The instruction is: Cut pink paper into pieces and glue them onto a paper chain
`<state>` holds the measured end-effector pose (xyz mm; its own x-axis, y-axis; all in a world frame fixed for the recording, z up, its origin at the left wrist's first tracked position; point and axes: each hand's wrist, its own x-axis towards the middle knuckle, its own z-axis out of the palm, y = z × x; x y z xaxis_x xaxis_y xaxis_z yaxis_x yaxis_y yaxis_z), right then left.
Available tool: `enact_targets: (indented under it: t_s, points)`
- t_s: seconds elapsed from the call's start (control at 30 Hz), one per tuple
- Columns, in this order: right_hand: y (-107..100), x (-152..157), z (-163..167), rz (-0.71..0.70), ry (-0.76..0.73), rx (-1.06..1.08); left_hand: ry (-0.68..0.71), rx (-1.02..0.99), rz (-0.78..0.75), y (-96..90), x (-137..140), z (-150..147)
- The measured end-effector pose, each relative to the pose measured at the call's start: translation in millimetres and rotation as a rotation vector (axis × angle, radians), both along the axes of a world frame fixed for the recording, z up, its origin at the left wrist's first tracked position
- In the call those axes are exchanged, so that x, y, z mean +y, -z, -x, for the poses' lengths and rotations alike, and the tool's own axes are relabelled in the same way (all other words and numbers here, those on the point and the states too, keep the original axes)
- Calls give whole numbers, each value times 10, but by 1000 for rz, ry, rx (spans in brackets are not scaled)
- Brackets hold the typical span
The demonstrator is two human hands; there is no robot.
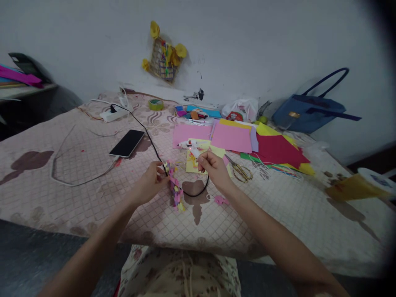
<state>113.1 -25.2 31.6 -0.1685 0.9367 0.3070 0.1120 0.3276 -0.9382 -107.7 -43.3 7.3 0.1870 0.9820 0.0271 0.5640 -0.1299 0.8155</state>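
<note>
My left hand [151, 183] has its fingers closed at the upper end of a narrow paper-flower strip [176, 189] in pink, yellow and purple, which lies on the table. A white glue gun [194, 150] with a small red light is in my right hand [215, 167], gripped by its handle. Its tip points left, over yellow paper [192, 167]. The black cord [196, 195] loops below the right hand and passes by the left fingers. Near my right wrist lies a small pink paper piece [220, 200] with a white string loop.
Gold-handled scissors [243, 171] lie right of my right hand, by pink sheets [232, 138] and red paper [276, 152]. A phone [127, 143] on its cable lies left. Behind are a power strip [114, 114] and green tape [156, 104]. A blue bag [309, 111] and a yellow container [355, 186] stand right.
</note>
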Motion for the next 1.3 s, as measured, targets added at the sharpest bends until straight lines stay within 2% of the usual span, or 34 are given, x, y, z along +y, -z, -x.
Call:
enact_targets:
  t_s: [0.17, 0.47, 0.6, 0.73, 0.83, 0.97, 1.1, 1.2, 1.3]
  points:
    - [21, -16, 8, 10, -13, 24, -8, 84, 13, -38, 110, 61]
    - [-7, -75, 18, 11, -24, 9, -27, 440, -94, -106, 245, -174]
    - [-20, -99, -5, 29, -24, 35, 11, 495, -95, -124, 296, -181]
    - [-19, -76, -86, 74, 2, 149, 77, 371, -50, -147, 347, -86]
    - [-21, -11, -237, 103, 48, 237, 74, 220, -8, -169, 389, 8]
    - [-31, 156, -565, 110, 144, 310, 23, -13, 68, -210, 427, 87]
    - [-55, 413, -966, 56, 296, 365, -34, -205, 131, -248, 432, 133]
    - [-92, 611, -1231, -21, 427, 291, -53, -297, 160, -305, 418, 212]
    - [-121, 763, -1386, -63, 486, 217, -79, -354, 189, -427, 378, 368]
